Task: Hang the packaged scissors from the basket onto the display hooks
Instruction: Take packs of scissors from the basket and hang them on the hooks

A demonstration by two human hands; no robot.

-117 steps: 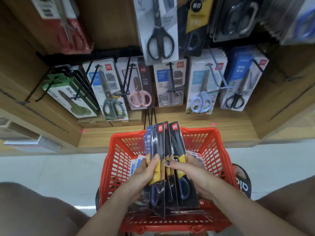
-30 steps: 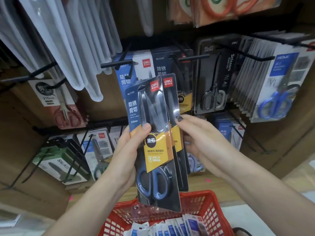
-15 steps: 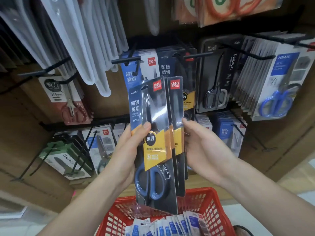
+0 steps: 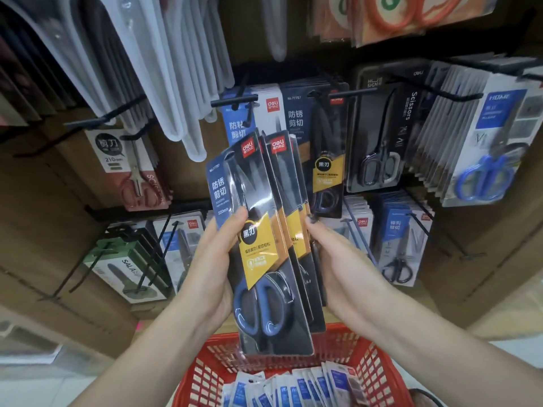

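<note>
Wooden shop shelving fills the background, its black wire display hooks (image 4: 235, 99) loaded with carded scissors of several kinds. Low at the bottom edge sits a red plastic mesh basket (image 4: 205, 374) with a row of small blue-and-white packets (image 4: 282, 389) standing in it.

Both hands are raised in front of the display, together clamped on a fanned bundle of long dark-blue and black scissor packs with yellow labels (image 4: 264, 245). The left hand (image 4: 211, 274) grips the bundle's left edge, its thumb pressed on the front pack just above the yellow label. The right hand (image 4: 343, 265) cups the right edge from behind, with a fingertip curled over the side of the rear packs. How many packs the bundle holds is unclear; at least three or four cards show.

As for progress, this bundle is out of the basket but not yet hung: its top edges sit just below the hooks, touching none that I can see. Matching dark packs with the same yellow label (image 4: 326, 160) already hang behind it, which looks like the likely target hook. Left to do: thread these packs on, then deal with the basket's remaining packets.

The front pack is a stiff narrow card under a clear blister, with black blades and blue-trimmed handles (image 4: 264, 306), tilted slightly leftward at the top. Its hang hole is hard to make out.
</note>
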